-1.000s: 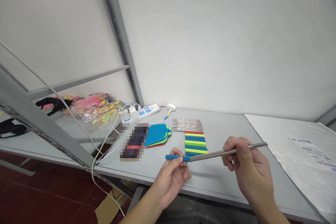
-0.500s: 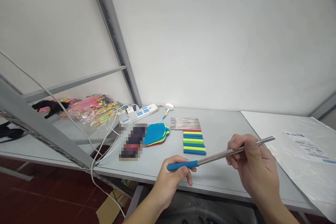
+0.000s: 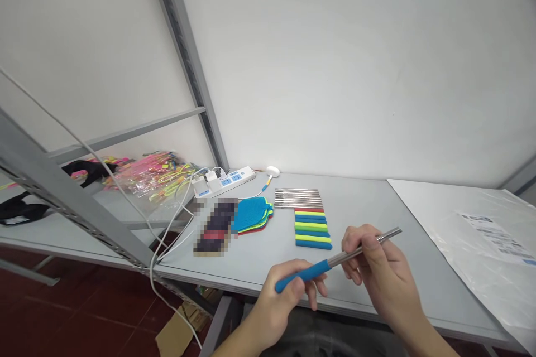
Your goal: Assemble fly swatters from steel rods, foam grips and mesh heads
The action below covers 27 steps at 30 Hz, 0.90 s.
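Above the near edge of the grey table [image 3: 368, 201], the left hand [image 3: 278, 304] pinches the blue sleeve [image 3: 302, 275] while the right hand [image 3: 377, 268] grips the steel rod [image 3: 362, 247] slanting between them; it looks light, stiff and smooth, best held on the softer sleeve, coloured sleeves [image 3: 312, 228] lying beyond
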Available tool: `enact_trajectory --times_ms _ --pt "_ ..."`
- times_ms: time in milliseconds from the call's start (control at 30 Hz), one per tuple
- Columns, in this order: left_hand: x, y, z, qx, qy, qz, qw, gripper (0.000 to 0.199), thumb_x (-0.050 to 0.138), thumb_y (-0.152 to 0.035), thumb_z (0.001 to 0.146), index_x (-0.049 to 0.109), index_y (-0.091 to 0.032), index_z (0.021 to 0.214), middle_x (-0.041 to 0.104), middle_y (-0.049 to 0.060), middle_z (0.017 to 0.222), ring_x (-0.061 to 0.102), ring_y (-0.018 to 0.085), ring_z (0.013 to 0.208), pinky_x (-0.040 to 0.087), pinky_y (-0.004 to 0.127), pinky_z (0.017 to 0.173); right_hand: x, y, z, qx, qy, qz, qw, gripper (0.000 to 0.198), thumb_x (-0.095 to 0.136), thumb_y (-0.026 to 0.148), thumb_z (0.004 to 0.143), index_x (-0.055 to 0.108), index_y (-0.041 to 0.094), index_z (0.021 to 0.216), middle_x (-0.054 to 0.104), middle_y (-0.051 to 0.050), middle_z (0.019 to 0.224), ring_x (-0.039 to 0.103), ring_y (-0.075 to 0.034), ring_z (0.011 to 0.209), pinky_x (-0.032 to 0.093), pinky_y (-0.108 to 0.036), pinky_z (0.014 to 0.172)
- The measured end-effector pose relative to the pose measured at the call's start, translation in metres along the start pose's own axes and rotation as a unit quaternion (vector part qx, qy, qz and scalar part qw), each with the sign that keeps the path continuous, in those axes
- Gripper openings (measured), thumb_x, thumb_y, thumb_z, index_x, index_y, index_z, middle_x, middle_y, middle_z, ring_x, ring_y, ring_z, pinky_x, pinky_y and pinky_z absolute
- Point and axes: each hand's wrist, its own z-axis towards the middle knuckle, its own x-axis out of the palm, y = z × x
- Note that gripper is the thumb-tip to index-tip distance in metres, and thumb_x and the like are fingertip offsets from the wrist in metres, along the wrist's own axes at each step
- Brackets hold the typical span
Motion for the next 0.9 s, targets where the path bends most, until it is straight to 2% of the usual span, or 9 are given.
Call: enact_trajectory --times_ms 67,133,200,267,500,667,767,833,900 --pt "-0.005 -0.004 0.002 -0.026 0.009 -0.019 0.999 0.051 0.047 -0.059 0.091 0.063 -0.012 0.100 0.061 0.007 0.073 0.053 0.014 0.057 0.041 0.027 0.056 -0.003 0.001 0.002 -0.003 -0.016 -0.021 1.000 0.035 0.044 0.042 0.098 0.060 0.020 0.077 0.046 0.002 0.068 0.044 -0.008 0.051 0.037 -0.025 0.050" --pt "-0.009 -0.009 0.004 -0.081 0.024 -0.011 0.996 0.041 0.048 -0.053 0.093 0.058 -0.014 0.097 0.049 -0.002 0.058 0.041 0.008 0.047 0.032 0.022 0.048 -0.006 0.001 0.003 0.000 -0.026 -0.039 0.999 0.035 0.044 0.042 0.098 0.060 0.020 0.076 0.046 0.002 0.069 0.045 -0.009 0.053 0.037 -0.025 0.051" --pt "-0.011 -0.013 0.004 -0.120 0.029 0.032 0.992 0.032 0.050 -0.047 0.095 0.056 -0.015 0.093 0.037 -0.007 0.055 0.030 0.006 0.047 0.023 0.020 0.047 -0.006 -0.001 0.003 0.006 -0.021 -0.050 0.999 0.035 0.044 0.043 0.098 0.059 0.020 0.076 0.046 0.001 0.071 0.046 -0.009 0.054 0.037 -0.026 0.052" --pt "-0.011 -0.016 0.003 -0.125 0.027 0.070 0.989 0.031 0.050 -0.045 0.095 0.054 -0.016 0.090 0.033 -0.008 0.057 0.027 0.006 0.050 0.021 0.022 0.049 -0.003 -0.005 0.002 0.012 -0.013 -0.045 0.999 0.036 0.043 0.043 0.098 0.058 0.020 0.075 0.046 0.001 0.072 0.046 -0.009 0.054 0.036 -0.027 0.053" --pt "-0.004 -0.020 0.001 -0.091 0.011 0.118 0.989 0.034 0.042 -0.048 0.098 0.052 -0.017 0.093 0.033 -0.008 0.055 0.028 0.008 0.049 0.022 0.024 0.048 0.022 -0.010 0.009 0.016 0.019 0.052 0.998 0.039 0.039 0.042 0.099 0.052 0.020 0.070 0.040 0.001 0.069 0.041 -0.012 0.061 0.035 -0.028 0.058" --pt "0.001 -0.013 0.004 -0.069 -0.022 0.062 0.995 0.032 0.041 -0.048 0.098 0.051 -0.018 0.092 0.031 -0.010 0.052 0.025 0.007 0.045 0.022 0.022 0.044 0.048 -0.015 0.022 -0.004 0.006 0.118 0.993 0.042 0.037 0.042 0.100 0.043 0.021 0.064 0.036 0.002 0.065 0.038 -0.014 0.063 0.033 -0.029 0.058" --pt "0.003 -0.004 0.006 -0.067 -0.043 0.041 0.996 0.034 0.037 -0.050 0.098 0.048 -0.019 0.092 0.030 -0.010 0.052 0.023 0.007 0.042 0.023 0.022 0.043 0.054 -0.024 0.028 0.011 -0.005 0.112 0.994 0.042 0.039 0.044 0.099 0.040 0.022 0.063 0.036 0.002 0.064 0.037 -0.014 0.062 0.034 -0.028 0.057" --pt "0.005 -0.002 0.009 -0.062 -0.049 0.112 0.991 0.034 0.035 -0.049 0.099 0.048 -0.019 0.090 0.036 -0.008 0.055 0.029 0.008 0.045 0.027 0.022 0.045 0.052 -0.031 0.030 0.033 -0.015 0.080 0.996 0.042 0.042 0.045 0.098 0.040 0.022 0.063 0.037 0.002 0.064 0.038 -0.015 0.063 0.034 -0.028 0.058" --pt "0.007 -0.003 0.015 -0.045 -0.032 0.228 0.972 0.032 0.034 -0.043 0.100 0.052 -0.018 0.090 0.049 -0.002 0.067 0.041 0.011 0.057 0.035 0.023 0.054 0.044 -0.034 0.028 0.044 -0.027 0.034 0.998 0.041 0.044 0.046 0.097 0.040 0.022 0.063 0.039 0.001 0.067 0.042 -0.015 0.067 0.037 -0.028 0.061"
